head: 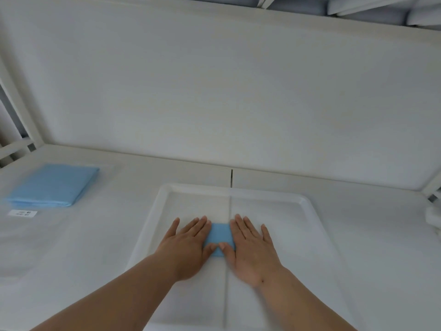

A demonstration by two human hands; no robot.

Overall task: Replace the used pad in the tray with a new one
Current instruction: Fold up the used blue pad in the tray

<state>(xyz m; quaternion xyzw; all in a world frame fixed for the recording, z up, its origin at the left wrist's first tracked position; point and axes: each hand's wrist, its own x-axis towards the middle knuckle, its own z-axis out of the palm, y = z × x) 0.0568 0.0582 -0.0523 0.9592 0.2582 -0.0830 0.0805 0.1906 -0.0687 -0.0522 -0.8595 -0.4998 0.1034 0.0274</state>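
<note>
I press my left hand [188,244] and right hand [250,247], fingers flat and spread, on a folded blue pad [219,236] in the white tray [310,211].

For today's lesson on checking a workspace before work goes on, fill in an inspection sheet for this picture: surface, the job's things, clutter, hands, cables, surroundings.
Surface: white table, with a thin dark seam running under the tray.
Job's things: clear tray at centre; small folded blue pad lying in it; larger folded blue pad stack far left on the table, outside the tray.
Clutter: white label in front of the stack; a white object at the right edge, too cut off to identify.
Hands: left hand and right hand lie flat, fingers spread, pressing on either side of the small pad.
Cables: nothing seen.
Surroundings: white back panel; white frame bars at the left.
</note>
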